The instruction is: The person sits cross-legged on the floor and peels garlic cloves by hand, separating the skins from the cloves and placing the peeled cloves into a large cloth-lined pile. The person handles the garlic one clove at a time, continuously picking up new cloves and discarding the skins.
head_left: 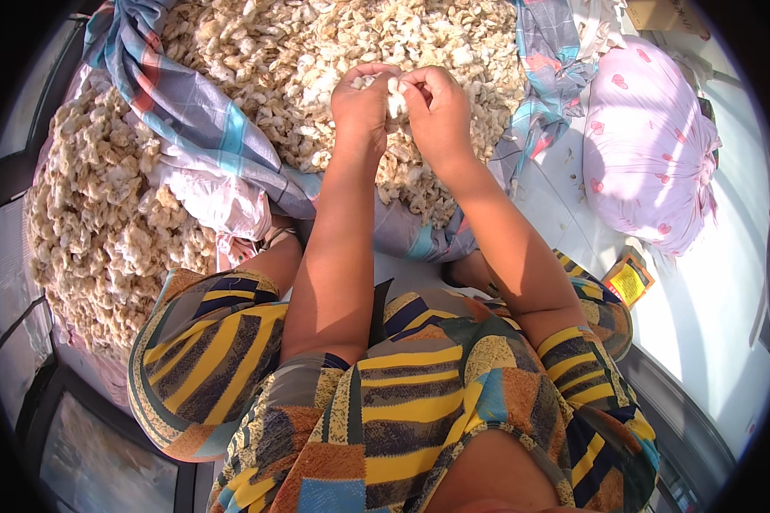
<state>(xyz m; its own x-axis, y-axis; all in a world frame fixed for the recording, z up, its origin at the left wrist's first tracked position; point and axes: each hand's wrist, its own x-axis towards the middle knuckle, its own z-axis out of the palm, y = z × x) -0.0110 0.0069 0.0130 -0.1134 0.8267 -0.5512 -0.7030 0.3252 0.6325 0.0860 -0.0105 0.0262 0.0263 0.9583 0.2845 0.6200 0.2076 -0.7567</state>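
Between my hands is a white tuft of raw, cotton-like fibre (396,102). My left hand (362,109) grips it with thumb and curled fingers, and more pale fibre shows inside that hand. From the other side, the bent fingers and thumb of my right hand (441,112) pinch the same tuft. Both hands are over a large heap of cream and tan fibre tufts (263,64), spread on a grey-blue plaid cloth (199,109). My fingers partly cover the tuft, so its full shape is hidden.
A second fibre heap (102,243) lies at the left, beside a crumpled white plastic bag (218,199). At the right, a tied pink bundle with red hearts (648,141) rests on the pale tiled floor (564,186). A yellow-and-black printed packet (629,282) is near my right knee.
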